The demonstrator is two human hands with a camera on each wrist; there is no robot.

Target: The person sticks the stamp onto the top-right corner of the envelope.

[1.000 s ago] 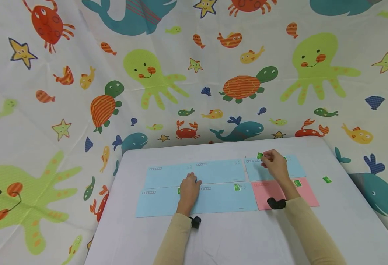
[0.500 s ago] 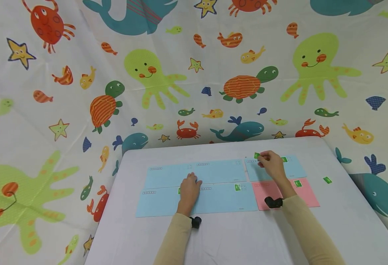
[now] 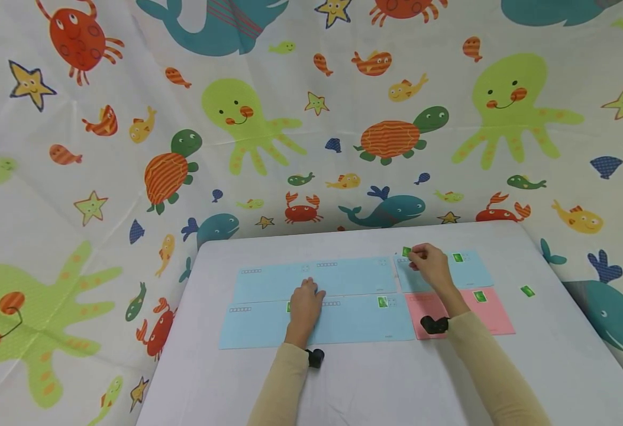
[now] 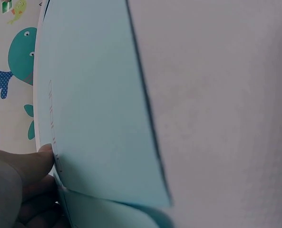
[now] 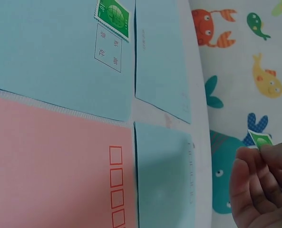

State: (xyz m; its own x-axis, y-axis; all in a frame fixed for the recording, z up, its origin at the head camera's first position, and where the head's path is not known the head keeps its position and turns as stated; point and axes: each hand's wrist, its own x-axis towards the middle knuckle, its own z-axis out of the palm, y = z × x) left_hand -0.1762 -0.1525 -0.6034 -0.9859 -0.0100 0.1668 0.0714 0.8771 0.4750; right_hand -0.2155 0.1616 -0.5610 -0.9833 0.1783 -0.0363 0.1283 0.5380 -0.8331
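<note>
My right hand (image 3: pixel 435 266) pinches a small green postage stamp (image 3: pixel 406 251) between thumb and fingertips. It hovers above the top-left corner of the right-hand blue envelope (image 3: pixel 475 273). In the right wrist view the held stamp (image 5: pixel 261 139) sticks out past the fingertips. My left hand (image 3: pixel 304 310) rests on the blue envelopes in the middle, partly covering a stamp on the lower-left envelope (image 3: pixel 252 330). From the left wrist view, the thumb (image 4: pixel 42 161) lies at an envelope's edge near its printed boxes, and the other fingers are in shadow.
A pink envelope (image 3: pixel 494 313) carrying a stamp (image 3: pixel 480 296) lies below the right-hand blue one. The lower-middle blue envelope (image 3: pixel 361 328) also bears a stamp (image 3: pixel 383 302). One loose stamp (image 3: pixel 527 291) sits on the white table (image 3: pixel 561 355) at right. A patterned cloth hangs behind.
My right hand has shifted a little to the left with the stamp in its fingertips, uncovering the stamp on the right-hand blue envelope. The left hand stays in place.
</note>
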